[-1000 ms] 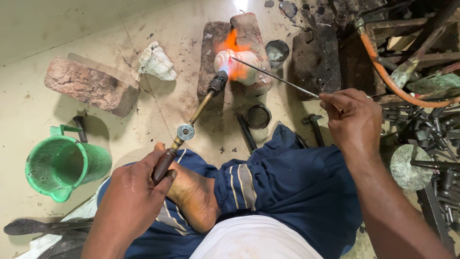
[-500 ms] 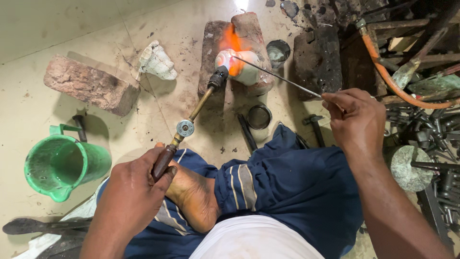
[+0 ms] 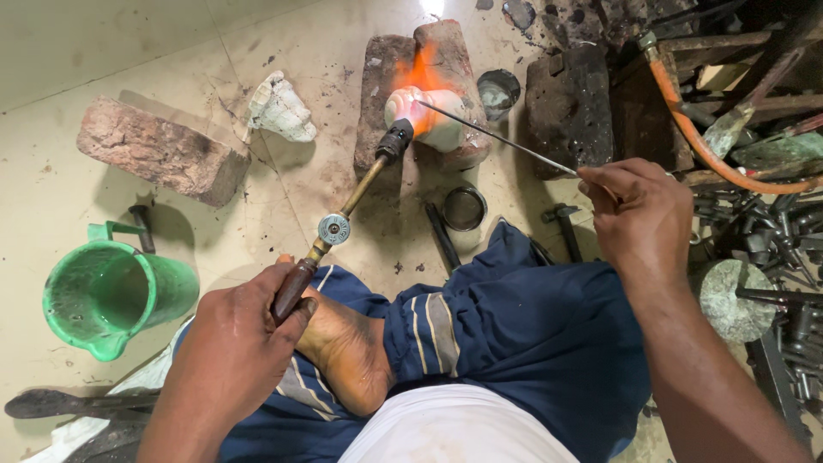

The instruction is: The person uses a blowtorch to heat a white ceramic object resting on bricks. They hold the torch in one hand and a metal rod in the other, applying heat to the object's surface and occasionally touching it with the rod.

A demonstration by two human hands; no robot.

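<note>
My left hand (image 3: 236,343) grips the dark wooden handle of a brass blowtorch (image 3: 343,219). Its black nozzle points at a pale rounded workpiece (image 3: 433,116) lying on bricks, and an orange flame (image 3: 420,73) plays over it. My right hand (image 3: 643,214) pinches a thin metal rod (image 3: 497,137) whose far tip touches the heated workpiece. I sit cross-legged in blue cloth, with a bare foot (image 3: 347,347) below the torch handle.
A green plastic jug (image 3: 111,291) stands at the left, and a loose brick (image 3: 159,150) lies beyond it. A white lump (image 3: 279,107) rests near the bricks. Two small round tins (image 3: 465,207) (image 3: 499,90), a hammer (image 3: 561,227), an orange hose (image 3: 703,141) and scrap metal crowd the right.
Hardly anything has shifted; torch and rod stay on the workpiece and the flame keeps flickering over it.
</note>
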